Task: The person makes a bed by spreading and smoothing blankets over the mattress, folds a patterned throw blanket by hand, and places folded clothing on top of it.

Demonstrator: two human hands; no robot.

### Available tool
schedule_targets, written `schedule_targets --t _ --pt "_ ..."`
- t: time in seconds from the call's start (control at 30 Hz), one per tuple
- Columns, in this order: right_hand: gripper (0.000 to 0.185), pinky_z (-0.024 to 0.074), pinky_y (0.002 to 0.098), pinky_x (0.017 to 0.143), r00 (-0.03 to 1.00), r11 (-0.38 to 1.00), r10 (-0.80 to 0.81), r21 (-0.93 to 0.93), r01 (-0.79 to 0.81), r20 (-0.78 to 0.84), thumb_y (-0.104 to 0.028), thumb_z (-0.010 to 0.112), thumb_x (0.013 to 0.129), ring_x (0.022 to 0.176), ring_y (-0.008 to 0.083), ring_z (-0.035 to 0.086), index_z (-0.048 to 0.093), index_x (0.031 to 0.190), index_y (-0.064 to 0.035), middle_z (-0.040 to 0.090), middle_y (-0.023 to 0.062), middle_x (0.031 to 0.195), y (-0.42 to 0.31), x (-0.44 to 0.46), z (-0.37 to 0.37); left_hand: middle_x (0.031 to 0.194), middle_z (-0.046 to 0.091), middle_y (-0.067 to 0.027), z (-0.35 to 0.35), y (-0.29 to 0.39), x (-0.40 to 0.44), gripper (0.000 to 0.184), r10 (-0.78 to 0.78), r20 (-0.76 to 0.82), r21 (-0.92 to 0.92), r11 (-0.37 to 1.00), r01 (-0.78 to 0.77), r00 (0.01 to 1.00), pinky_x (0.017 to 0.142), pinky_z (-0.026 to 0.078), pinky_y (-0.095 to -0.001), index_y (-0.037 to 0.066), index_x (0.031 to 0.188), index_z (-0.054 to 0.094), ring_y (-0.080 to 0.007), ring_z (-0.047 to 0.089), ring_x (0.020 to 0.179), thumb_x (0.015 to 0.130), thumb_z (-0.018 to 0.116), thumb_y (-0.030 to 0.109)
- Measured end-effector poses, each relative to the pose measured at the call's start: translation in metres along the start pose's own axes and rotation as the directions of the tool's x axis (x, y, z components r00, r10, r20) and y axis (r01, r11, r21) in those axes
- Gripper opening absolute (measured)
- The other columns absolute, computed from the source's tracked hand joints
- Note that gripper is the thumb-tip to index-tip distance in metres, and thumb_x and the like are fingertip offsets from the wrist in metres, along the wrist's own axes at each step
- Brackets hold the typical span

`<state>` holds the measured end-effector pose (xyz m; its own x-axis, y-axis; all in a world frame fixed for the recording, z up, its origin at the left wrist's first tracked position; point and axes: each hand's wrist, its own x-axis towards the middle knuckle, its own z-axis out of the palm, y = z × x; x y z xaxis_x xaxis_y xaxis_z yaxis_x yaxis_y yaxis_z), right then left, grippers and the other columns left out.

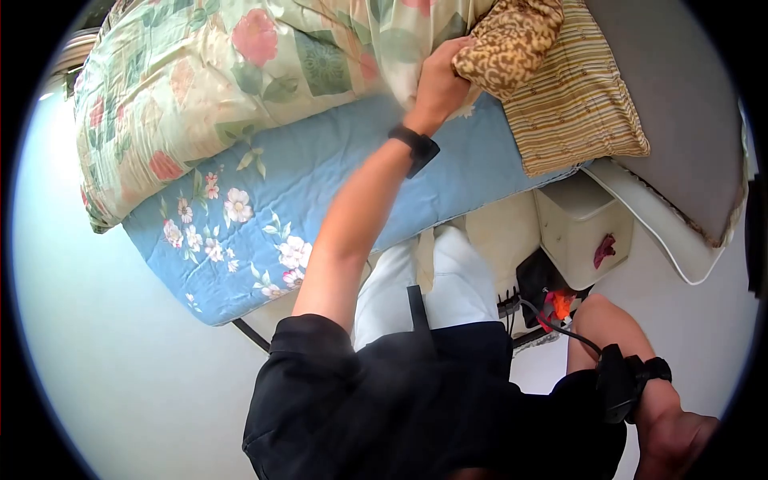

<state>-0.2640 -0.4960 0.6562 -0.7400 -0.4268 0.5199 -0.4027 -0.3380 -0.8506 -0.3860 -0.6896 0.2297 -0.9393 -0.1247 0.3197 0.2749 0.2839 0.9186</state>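
My left hand (442, 86), with a dark watch on its wrist, reaches over the bed. Its fingers are closed at the left end of a brown and yellow patterned cushion (512, 46); the fingertips are partly hidden. Against the same hand lies a bulky floral quilt (240, 88) in cream and green with pink flowers. Below it spreads a blue mattress cover (336, 188) with white flowers. Low at the right edge hangs my right hand (680, 442), away from the bedding. Its fingers are bent out of clear sight, and I cannot tell what, if anything, it holds.
A striped tan pillow (572, 112) lies at the right end of the bed, beside a grey padded panel (680, 88). Below stands a cream cabinet (572, 232) with a dark pink cloth (605, 250) on it. A cable (552, 324) runs by my right arm.
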Motion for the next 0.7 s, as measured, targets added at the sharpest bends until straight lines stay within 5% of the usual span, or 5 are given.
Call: schedule_targets --t 0.43,0.5,0.53,0.6,0.7 --pt "0.019 0.0493 0.0230 0.071 0.975 0.960 -0.055 0.259 0.111 -0.214 -0.012 0.059 0.085 0.069 0.0062 0.061 0.066 0.102 -0.0163 0.063 -0.0005 0.091 0.077 0.013 -0.094 0.141 0.038 -0.0128 0.024 0.040 0.049 0.076 -0.152 0.557 0.276 0.961 -0.010 0.817 0.100 0.041 -0.0364 0.011 0.139 0.038 -0.0323 0.044 0.124 0.071 0.072 0.016" --pt "0.024 0.0500 0.0243 0.073 0.969 0.955 -0.111 0.246 0.165 -0.219 -0.015 0.059 0.087 0.071 0.0064 0.062 0.067 0.109 -0.0189 0.065 0.0006 0.099 0.087 0.018 -0.112 0.134 0.046 -0.0127 0.009 0.053 0.077 0.063 -0.117 0.478 0.333 0.941 -0.057 0.870 0.098 0.042 -0.0377 0.009 0.130 0.049 -0.0328 0.049 0.119 0.072 0.072 0.018" --pt "0.012 0.0392 0.0202 0.063 0.905 0.953 -0.109 0.216 0.212 -0.411 -0.028 0.056 0.085 0.059 0.0054 0.055 0.055 0.080 -0.0175 0.059 -0.0018 0.076 0.083 0.010 -0.127 0.130 0.050 -0.0128 0.003 0.049 0.089 0.060 -0.075 0.376 0.491 0.861 -0.130 0.924 0.097 0.042 -0.0389 0.007 0.125 0.052 -0.0306 0.049 0.118 0.072 0.074 0.022" --pt "0.033 0.0303 0.0199 0.056 0.816 0.981 -0.001 0.157 0.113 -0.579 -0.036 0.051 0.084 0.053 0.0066 0.044 0.048 0.061 -0.0139 0.048 -0.0039 0.058 0.094 -0.004 -0.152 0.129 0.050 -0.0130 -0.008 0.047 0.115 0.062 0.082 0.191 0.731 0.653 -0.197 0.978 0.095 0.043 -0.0397 0.006 0.124 0.053 -0.0313 0.049 0.117 0.071 0.076 0.029" --pt "0.031 0.0427 0.0306 0.068 0.802 0.951 0.253 0.293 -0.102 -0.541 -0.026 0.046 0.094 0.070 0.0180 0.046 0.054 0.102 0.0034 0.050 0.0053 0.079 0.178 -0.005 -0.187 0.128 0.051 -0.0129 -0.010 -0.004 0.121 0.061 -0.047 0.063 0.905 0.424 -0.038 0.997 0.092 0.044 -0.0401 0.005 0.120 0.056 -0.0340 0.049 0.114 0.070 0.076 0.035"
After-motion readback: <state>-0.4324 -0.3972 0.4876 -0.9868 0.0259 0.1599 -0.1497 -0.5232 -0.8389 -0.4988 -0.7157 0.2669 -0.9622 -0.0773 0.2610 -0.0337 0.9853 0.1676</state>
